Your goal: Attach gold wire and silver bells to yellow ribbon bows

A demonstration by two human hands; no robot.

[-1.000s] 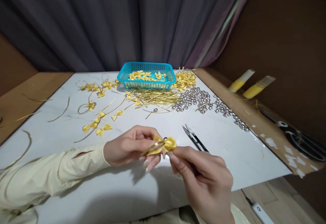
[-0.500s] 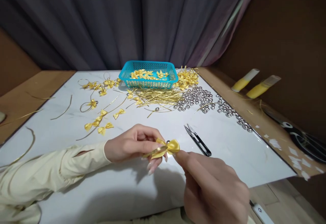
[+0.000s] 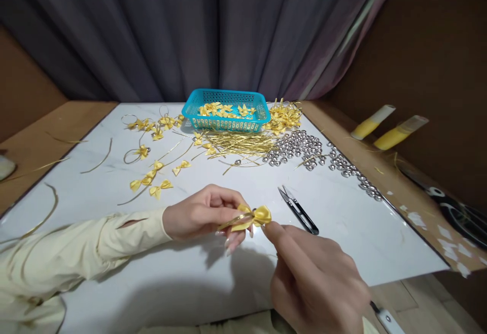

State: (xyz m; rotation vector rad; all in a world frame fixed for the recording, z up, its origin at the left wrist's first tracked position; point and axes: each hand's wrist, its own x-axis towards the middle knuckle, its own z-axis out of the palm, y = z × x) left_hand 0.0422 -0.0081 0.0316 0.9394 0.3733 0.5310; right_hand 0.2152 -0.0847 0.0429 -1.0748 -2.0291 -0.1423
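Left hand (image 3: 198, 215) pinched on yellow bow (image 3: 254, 217) and its gold wire, above the white board (image 3: 342, 243). Right hand (image 3: 315, 278), lately pinching from below, now closed at the bow's right wing; snips (image 3: 299, 209) untouched beside.
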